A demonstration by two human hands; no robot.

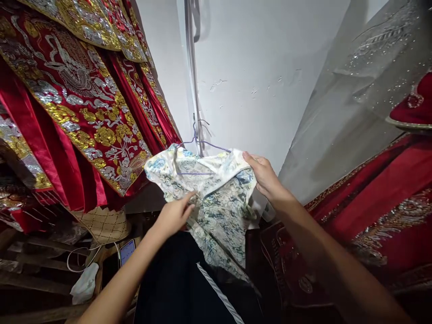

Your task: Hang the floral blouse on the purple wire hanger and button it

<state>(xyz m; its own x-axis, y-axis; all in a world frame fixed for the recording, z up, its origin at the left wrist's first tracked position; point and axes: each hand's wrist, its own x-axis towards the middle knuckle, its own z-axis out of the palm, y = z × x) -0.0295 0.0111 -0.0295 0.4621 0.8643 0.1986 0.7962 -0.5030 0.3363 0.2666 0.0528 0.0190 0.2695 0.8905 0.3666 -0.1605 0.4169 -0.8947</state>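
A short-sleeved floral top (pixel 222 220), white with blue, green and yellow swirls, hangs on a thin purple wire hanger (pixel 216 146). The hanger's lower bar shows through the V-shaped neckline. My right hand (pixel 263 175) is closed on the top's right shoulder, thumb over the fabric and fingers behind it. In front of the top's left side is my left hand (pixel 175 213). Its index finger stretches to the neckline and touches the cloth, with the thumb apart from it; the other fingers are partly hidden.
Red costumes (pixel 101 112) with gold and silver embroidery hang at the left. More red beaded cloth (pixel 388 216) and a sheer sequined veil (pixel 378 67) are on the right. A metal pole (pixel 191 67) stands against the wall. A lit phone (pixel 127 252) and white cable lie lower left.
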